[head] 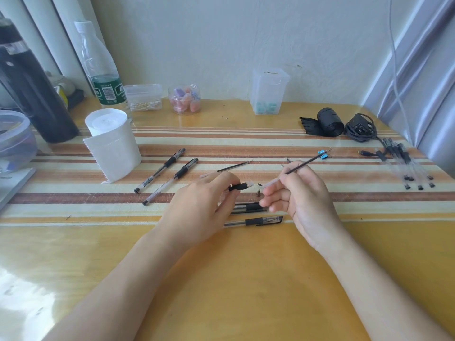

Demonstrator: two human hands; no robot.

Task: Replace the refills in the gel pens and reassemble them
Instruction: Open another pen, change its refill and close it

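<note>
Yellow table (246, 279), refill (305, 164) in right hand (300, 195)

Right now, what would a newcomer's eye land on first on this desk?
In the middle, the left hand grips a pen barrel with a black sleeve, while the right hand pinches a thin dark refill that slants up and to the right. A white paper roll stands behind them to the left, and a cluster of pens lies at the far right.
</note>
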